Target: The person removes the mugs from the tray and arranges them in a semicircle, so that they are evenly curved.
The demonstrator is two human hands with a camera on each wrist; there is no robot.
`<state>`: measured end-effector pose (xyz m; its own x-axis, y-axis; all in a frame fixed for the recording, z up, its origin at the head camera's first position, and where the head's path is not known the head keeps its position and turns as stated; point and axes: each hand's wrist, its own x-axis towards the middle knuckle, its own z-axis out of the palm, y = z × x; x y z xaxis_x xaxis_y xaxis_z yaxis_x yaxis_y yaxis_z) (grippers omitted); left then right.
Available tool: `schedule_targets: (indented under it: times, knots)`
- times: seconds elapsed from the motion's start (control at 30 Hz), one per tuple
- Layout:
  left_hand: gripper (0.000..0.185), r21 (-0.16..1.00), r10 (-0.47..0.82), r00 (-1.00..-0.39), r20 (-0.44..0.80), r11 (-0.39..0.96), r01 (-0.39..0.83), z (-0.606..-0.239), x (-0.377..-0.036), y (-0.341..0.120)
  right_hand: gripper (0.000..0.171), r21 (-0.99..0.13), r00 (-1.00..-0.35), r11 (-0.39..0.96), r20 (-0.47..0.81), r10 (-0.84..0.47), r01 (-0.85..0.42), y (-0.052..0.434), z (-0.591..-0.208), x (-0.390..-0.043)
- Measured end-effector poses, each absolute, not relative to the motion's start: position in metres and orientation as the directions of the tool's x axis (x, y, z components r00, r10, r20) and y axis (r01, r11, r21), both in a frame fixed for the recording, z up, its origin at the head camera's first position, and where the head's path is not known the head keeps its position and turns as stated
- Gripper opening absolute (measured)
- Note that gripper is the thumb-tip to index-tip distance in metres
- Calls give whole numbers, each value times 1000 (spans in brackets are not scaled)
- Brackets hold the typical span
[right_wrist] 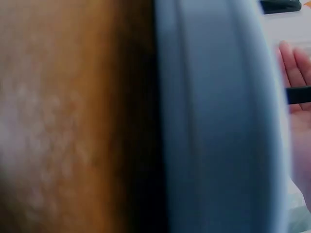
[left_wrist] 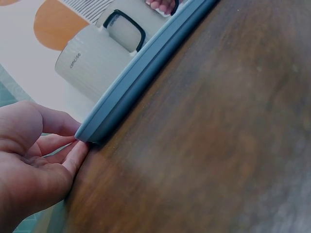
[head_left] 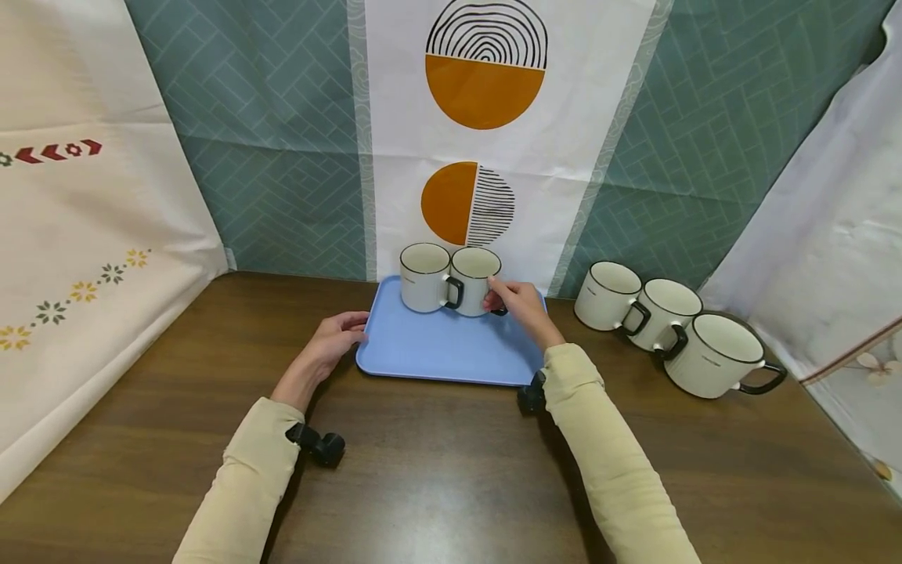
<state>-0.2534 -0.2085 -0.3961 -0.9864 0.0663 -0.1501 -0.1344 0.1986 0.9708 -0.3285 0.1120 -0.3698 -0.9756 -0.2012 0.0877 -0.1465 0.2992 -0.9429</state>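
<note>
Right hand [head_left: 517, 305] fingers, in the head view, were curled at the handle side of a white enamel-style mug [head_left: 472, 276], its black handle [head_left: 499, 312] partly covered. That mug was stood upright on the far part of a pale blue tray [head_left: 451, 352], just beside a matching mug [head_left: 423, 282] to its left. The tray's left edge was held by the left hand [head_left: 334, 341]. Three more white mugs [head_left: 662, 325] were lined up on the wooden table [head_left: 423, 470], to the right of the tray.

In the left wrist view, the tray's rim was pinched near a corner between left thumb and fingers. The tray was judged thin, stiff and light, easily slid on smooth wood and best taken by that rim.

In the right wrist view, much was filled by the tray's blurred side; beyond it, fingers were seen at a black handle, though their full grip was cut off. The mug was judged rigid, smooth and moderately light, its coating liable to be chipped by knocks; a surer hold was judged to be offered by the handle than by the slick wall.
</note>
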Motion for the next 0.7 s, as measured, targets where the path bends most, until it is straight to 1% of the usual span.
schedule_targets:
  times: [0.2, 0.37, 0.53, 0.7]
  knots:
    - [49, 967, 57, -985, -163, 207, -148, -394, -254, -209, 49, -971, -973, 196, 95, -210, -137, 108, -372, -326]
    - [49, 966, 59, -985, -161, 215, -145, -393, -253, -210, 44, -986, -985, 123, 93, -143, -111, 99, -373, -325]
    - [49, 966, 62, -986, -157, 216, -140, -394, -253, -209, 40, -985, -992, 126, 112, -62, -119, 93, -373, -325]
    - [48, 968, 61, -986, -155, 209, -139, -396, -253, -208, 38, -987, -993, 116, 111, -36, -115, 91, -372, -324]
